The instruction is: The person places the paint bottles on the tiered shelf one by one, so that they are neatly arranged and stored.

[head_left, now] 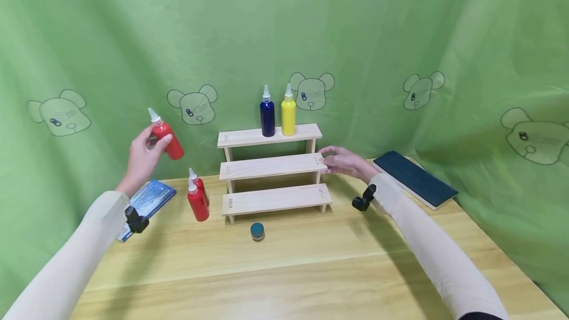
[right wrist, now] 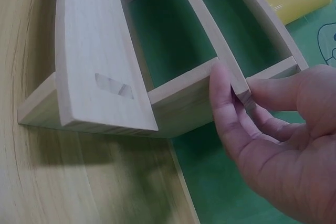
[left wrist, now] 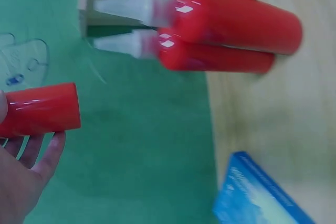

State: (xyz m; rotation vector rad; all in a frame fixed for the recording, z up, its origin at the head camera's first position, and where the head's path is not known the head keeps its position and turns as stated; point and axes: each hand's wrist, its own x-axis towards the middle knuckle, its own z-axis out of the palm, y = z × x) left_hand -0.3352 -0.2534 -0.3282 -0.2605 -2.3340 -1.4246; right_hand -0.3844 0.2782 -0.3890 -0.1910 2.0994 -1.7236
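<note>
In the head view my left hand grips a red squeeze bottle with a white pointed cap, raised and tilted at the left. Below it, two more red squeeze bottles stand close together on the table, left of a three-tier wooden shelf stand. My right hand pinches the right end of the stand's middle board; in the right wrist view the thumb and fingers lie on either side of that board's end. A dark blue bottle and a yellow bottle stand upright on the top tier.
A small jar with a teal lid stands in front of the stand. At the left lies a blue book or box, partly behind the left forearm. A dark flat book lies at the right. Green curtain hangs behind the table.
</note>
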